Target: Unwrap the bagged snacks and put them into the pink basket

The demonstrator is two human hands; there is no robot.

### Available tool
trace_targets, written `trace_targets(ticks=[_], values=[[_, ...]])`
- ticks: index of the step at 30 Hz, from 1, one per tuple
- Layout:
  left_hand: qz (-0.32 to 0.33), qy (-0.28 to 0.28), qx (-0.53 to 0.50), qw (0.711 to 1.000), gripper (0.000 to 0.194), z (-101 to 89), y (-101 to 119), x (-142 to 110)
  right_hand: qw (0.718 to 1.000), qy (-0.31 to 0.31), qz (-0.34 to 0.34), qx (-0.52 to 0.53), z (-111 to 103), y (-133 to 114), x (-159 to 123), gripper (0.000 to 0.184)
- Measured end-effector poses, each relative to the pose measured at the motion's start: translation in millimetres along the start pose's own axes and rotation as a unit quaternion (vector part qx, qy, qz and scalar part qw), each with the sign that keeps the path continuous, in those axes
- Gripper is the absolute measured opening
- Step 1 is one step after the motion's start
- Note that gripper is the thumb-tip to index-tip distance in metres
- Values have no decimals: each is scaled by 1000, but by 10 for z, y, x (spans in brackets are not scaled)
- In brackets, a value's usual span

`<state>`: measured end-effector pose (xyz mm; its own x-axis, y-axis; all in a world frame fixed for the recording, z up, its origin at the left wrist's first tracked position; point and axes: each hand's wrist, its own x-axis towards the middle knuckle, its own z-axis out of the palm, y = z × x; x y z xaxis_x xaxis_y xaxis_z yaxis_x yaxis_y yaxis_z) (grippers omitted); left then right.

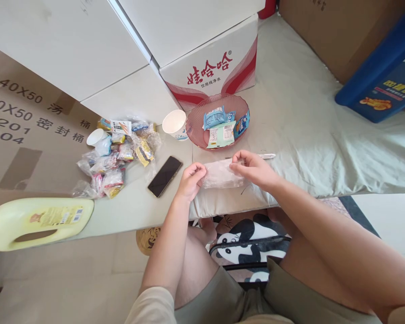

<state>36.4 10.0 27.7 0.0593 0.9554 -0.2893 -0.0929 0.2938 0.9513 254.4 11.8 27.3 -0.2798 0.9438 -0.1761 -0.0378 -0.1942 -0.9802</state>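
Between my two hands a clear plastic bag (222, 174) is stretched out just above the cloth-covered surface. My left hand (191, 179) pinches its left end. At the other end, my right hand (252, 168) has thumb and forefinger closed on the bag's upper right part. What lies inside the bag, if anything, I cannot make out. Just behind it stands a pink ribbed bowl (197, 130) with several small blue and pale green snack packets (221, 135). A thin white pen-like item (268, 156) lies beyond my right hand, partly hidden by it.
A dark phone (165, 176) lies left of my hands, near a pile of packaged snacks (119, 157). A paper cup (175, 125) stands beside the bowl. A yellow jug (43, 222) lies far left; a white-red carton (212, 67) and a blue container (380, 76) stand behind.
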Motion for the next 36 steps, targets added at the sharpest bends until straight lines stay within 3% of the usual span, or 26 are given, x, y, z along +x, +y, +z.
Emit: trace_targets(ticks=[2, 5, 7, 10, 15, 18, 22, 26, 30, 32, 36], values=[[48, 42, 37, 997, 30, 5, -40, 31, 999, 27, 6, -33, 10, 17, 12, 40], [152, 155, 95, 972, 31, 9, -85, 77, 994, 99, -20, -41, 15, 31, 36, 60], [192, 189, 122, 955, 22, 27, -99, 82, 993, 109, -28, -45, 18, 26, 41, 51], [188, 118, 123, 967, 19, 108, -108, 47, 996, 66, -32, -47, 40, 9, 23, 26], [151, -75, 84, 982, 51, 277, -149, 23, 998, -30, -49, -5, 90, 6, -42, 26], [121, -101, 64, 985, 53, 297, -188, 62, 996, -69, -46, 31, 84, 5, -65, 24], [112, -44, 70, 990, 50, 236, -210, 97, 993, -103, -45, 35, 85, 9, -42, 27], [123, 20, 106, 987, 39, 91, -182, 54, 996, -86, -28, 14, 139, 69, 33, 25], [151, 125, 124, 973, 24, -145, -100, -28, 993, -52, -13, -101, 171, 116, 65, 18], [143, 165, 96, 971, 16, -282, -29, -70, 978, -59, -29, -198, 179, 102, 45, 18], [77, 142, 26, 986, 14, -530, 172, -142, 917, -109, -49, -381, 237, 38, -10, 23]])
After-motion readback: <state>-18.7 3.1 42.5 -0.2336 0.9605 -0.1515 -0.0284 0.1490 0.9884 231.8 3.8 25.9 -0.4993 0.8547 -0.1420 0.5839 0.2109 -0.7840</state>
